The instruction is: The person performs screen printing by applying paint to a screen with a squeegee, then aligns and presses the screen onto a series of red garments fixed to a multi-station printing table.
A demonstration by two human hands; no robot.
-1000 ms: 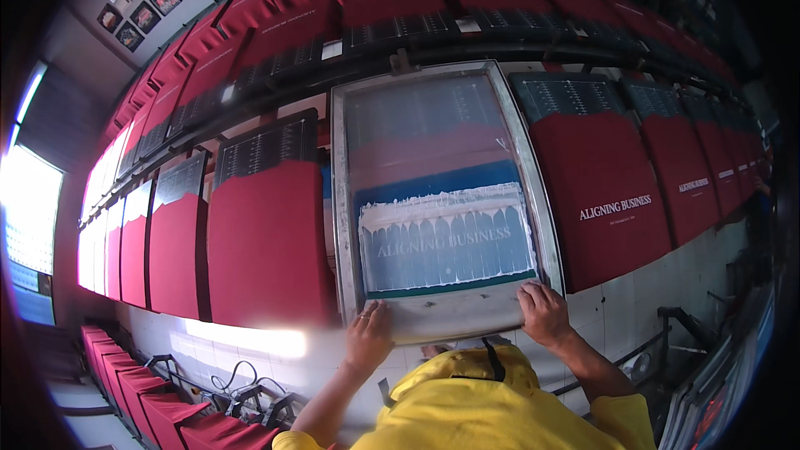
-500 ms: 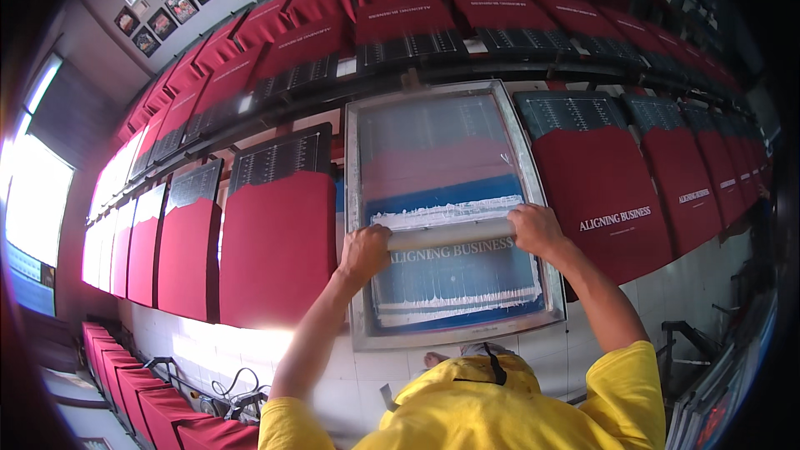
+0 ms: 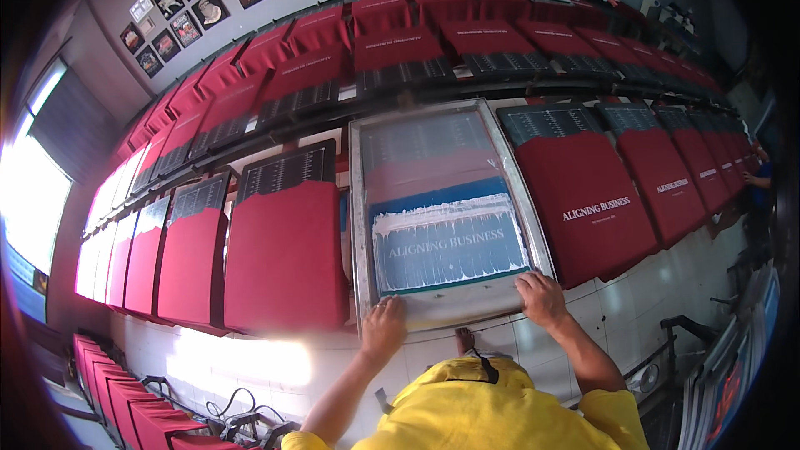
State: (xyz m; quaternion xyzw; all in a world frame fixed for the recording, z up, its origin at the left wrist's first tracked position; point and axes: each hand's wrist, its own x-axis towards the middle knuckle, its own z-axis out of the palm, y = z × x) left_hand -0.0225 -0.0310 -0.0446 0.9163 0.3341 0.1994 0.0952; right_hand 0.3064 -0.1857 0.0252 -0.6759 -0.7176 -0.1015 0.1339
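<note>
In front of me a silk-screen frame (image 3: 533, 217) lies over a red-covered printing board. Its mesh (image 3: 429, 146) has a blue band and pale lettering, with streaks of white ink (image 3: 442, 212) above and below the lettering. A wide, pale squeegee (image 3: 462, 298) with a green blade edge lies across the near end of the mesh. My left hand (image 3: 385, 327) has its fingers curled over the squeegee's left end. At the right end, my right hand (image 3: 543, 298) grips the same squeegee, its thumb side toward the mesh.
Boards covered in red cloth (image 3: 287, 254) stand in rows on both sides and behind. Several on the right (image 3: 575, 192) carry white lettering. More red-covered boards (image 3: 112, 392) stand at lower left, near cables (image 3: 242, 404). At far right, a person's arm (image 3: 757, 179) shows. Framed screens lean at lower right.
Both hands have drawn the squeegee toward me, from the middle of the mesh to its near end. The lettering is now uncovered, with white streaks around it. My view has tilted slightly upward.
</note>
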